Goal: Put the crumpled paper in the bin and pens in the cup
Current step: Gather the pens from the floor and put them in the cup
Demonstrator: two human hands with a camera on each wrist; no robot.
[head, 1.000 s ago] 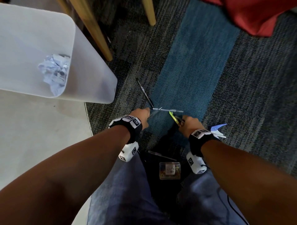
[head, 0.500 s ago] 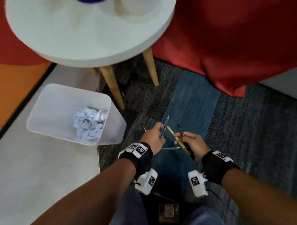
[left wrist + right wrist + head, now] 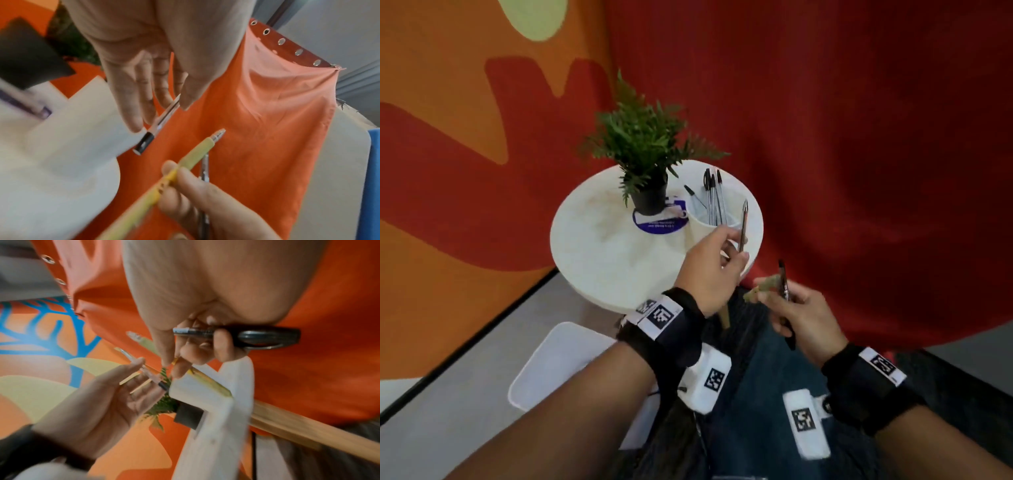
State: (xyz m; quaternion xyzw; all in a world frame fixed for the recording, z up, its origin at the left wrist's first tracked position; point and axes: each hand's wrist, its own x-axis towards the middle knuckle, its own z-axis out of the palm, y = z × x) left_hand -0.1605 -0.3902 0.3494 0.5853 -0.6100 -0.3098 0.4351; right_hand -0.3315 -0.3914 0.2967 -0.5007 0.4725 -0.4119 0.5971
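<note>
Head view: the left hand (image 3: 710, 270) pinched one clear pen (image 3: 742, 226) beside the white cup (image 3: 703, 228) – four pens already inside – on the round table (image 3: 599, 253). At lower left, the bin (image 3: 558, 356); earlier, both hands were down at the carpet.

Left wrist: its fingers (image 3: 131, 104) clamped that pen.

Right wrist: the right hand (image 3: 197, 344) gripped two pens – one black (image 3: 265, 337), one yellow-green (image 3: 148, 343).

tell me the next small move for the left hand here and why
Probably tip the clear pen down into the white cup. The left hand pinches it upright just beside the rim, where other pens already stand.
</note>
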